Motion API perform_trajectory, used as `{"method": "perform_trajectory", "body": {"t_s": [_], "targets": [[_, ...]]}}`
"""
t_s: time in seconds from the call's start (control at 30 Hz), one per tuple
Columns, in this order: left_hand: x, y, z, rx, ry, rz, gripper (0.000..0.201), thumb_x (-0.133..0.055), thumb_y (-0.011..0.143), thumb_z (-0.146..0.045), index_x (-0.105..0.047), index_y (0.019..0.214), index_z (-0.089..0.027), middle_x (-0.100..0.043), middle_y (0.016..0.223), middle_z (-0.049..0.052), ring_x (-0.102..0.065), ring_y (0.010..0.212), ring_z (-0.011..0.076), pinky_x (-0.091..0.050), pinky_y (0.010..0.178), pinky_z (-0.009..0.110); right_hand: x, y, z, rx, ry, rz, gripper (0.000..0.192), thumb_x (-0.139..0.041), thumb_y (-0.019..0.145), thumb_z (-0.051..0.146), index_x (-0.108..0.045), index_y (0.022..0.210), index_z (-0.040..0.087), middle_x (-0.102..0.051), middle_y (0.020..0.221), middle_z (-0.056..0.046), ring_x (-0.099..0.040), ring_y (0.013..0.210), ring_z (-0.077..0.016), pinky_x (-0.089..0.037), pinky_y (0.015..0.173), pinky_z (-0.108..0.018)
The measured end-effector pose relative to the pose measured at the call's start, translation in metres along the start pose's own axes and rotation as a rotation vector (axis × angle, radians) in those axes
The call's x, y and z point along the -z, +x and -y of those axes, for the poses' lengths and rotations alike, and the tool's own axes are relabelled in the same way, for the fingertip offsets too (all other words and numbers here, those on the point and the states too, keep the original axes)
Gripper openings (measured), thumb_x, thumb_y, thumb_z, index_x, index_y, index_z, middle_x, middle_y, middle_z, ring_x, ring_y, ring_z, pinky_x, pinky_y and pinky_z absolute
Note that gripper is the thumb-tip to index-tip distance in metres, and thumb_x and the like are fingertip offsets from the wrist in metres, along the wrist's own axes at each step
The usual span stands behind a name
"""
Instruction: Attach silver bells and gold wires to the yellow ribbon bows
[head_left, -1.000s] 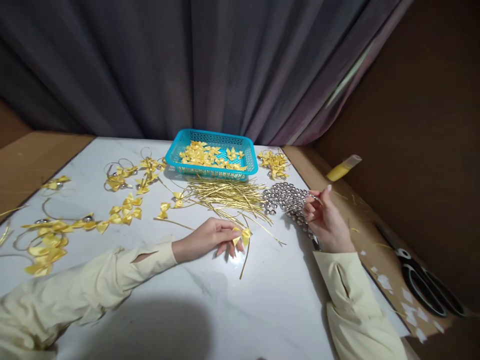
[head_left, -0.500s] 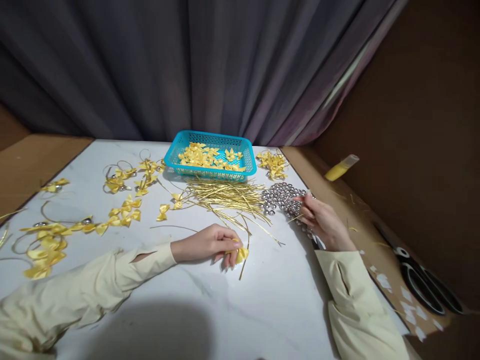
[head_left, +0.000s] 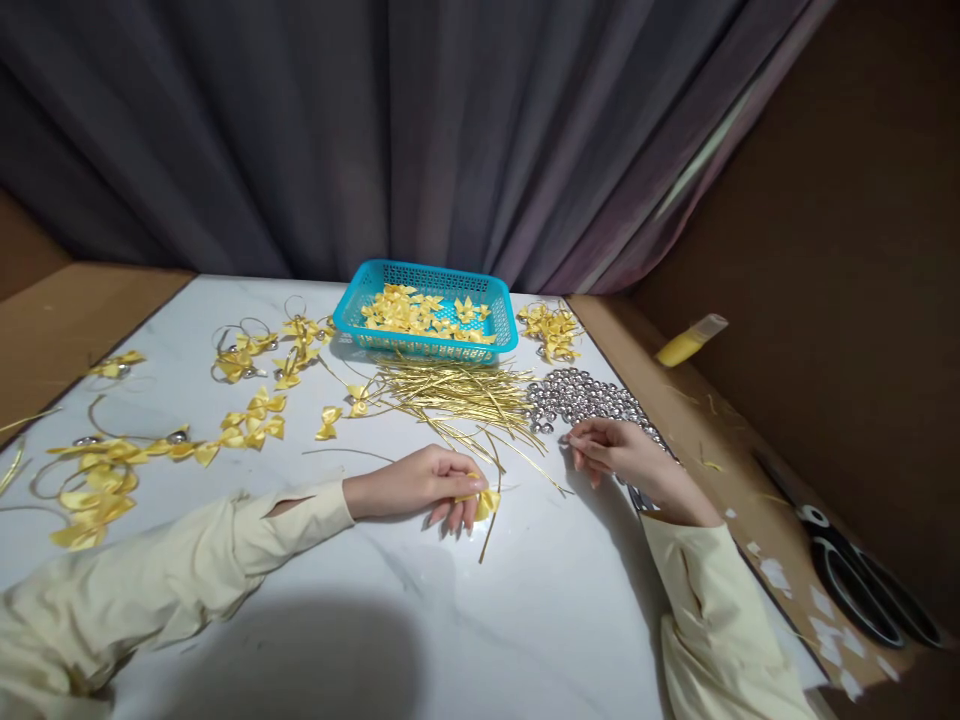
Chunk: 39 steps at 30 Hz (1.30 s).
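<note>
So starting far left, there's a spread of yellow bows (head_left: 92,505) on the white tabletop (head_left: 480,640), some with looped cords, and a couple of gold strands there get cut off by the edge of the view. Next the left hand (head_left: 424,487), thumb and fingers pinching a yellow bow (head_left: 488,503) just in front of the gold cord pile (head_left: 457,385), and that grip has barely budged. The blue basket (head_left: 435,273) of bows sits behind the cords. The right hand (head_left: 626,455) is what changed: its fingertips came off the silver bead pile (head_left: 577,395) and slid in toward the left one (so I'd say the left is holding steady while the right does the moving). Its fingers are curled, thumb near fingertip, but I honestly can't tell if anything's in there. Some dark thing under that wrist is mostly covered too, no clue what. Far right, a yellow-filled tube (head_left: 691,341) and big scissors (head_left: 814,516), blades fading into shadow
</note>
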<state>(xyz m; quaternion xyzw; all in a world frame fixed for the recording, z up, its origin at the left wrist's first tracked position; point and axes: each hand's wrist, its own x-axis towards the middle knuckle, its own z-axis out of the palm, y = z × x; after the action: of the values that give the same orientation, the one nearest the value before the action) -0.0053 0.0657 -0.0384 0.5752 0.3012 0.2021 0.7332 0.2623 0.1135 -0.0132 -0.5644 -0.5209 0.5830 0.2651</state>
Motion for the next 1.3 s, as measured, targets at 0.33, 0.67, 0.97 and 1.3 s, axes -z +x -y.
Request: {"method": "perform_trajectory", "body": {"t_s": [0.33,0.67,0.97,1.3], "targets": [[0.000,0.000,0.000,0.013,-0.009,0.007,0.032,-0.051,0.086,-0.040,-0.054,0.073,-0.010,-0.063,0.064,0.004,-0.053,0.046,0.0063,-0.035,0.037,0.015,-0.011,0.002,0.001,-0.026,-0.021,-0.054,0.017,-0.072,0.056,0.014,-0.058,0.048,0.013,-0.059,0.040,-0.003,-0.045,0.028,-0.0071,-0.036,0.028,-0.016],[0.000,-0.001,-0.003,0.014,-0.019,0.019,0.031,-0.052,0.085,-0.040,-0.055,0.075,-0.011,-0.063,0.063,0.004,-0.053,0.045,0.0060,-0.034,0.037,0.015,-0.010,0.005,-0.006,-0.009,-0.006,-0.063,0.013,-0.067,0.061,0.016,-0.057,0.053,0.012,-0.061,0.044,-0.004,-0.042,0.032,-0.0059,-0.034,0.030,-0.016],[0.001,0.001,-0.001,0.016,-0.017,0.024,0.030,-0.051,0.086,-0.037,-0.055,0.075,-0.010,-0.064,0.064,0.004,-0.052,0.044,0.0057,-0.034,0.037,0.015,-0.021,0.010,-0.008,0.034,0.025,-0.077,0.028,-0.069,0.063,0.024,-0.050,0.082,0.017,-0.056,0.041,0.005,-0.036,0.030,-0.0058,-0.027,0.028,-0.015],[0.001,0.000,-0.001,0.008,-0.008,0.035,0.029,-0.050,0.087,-0.037,-0.055,0.075,-0.010,-0.065,0.065,0.004,-0.053,0.045,0.0057,-0.035,0.038,0.014,-0.027,0.013,-0.008,0.072,-0.099,-0.071,0.029,-0.065,0.067,0.029,-0.057,0.090,0.014,-0.049,0.038,0.007,-0.028,0.027,-0.0035,-0.022,0.026,-0.014]]}}
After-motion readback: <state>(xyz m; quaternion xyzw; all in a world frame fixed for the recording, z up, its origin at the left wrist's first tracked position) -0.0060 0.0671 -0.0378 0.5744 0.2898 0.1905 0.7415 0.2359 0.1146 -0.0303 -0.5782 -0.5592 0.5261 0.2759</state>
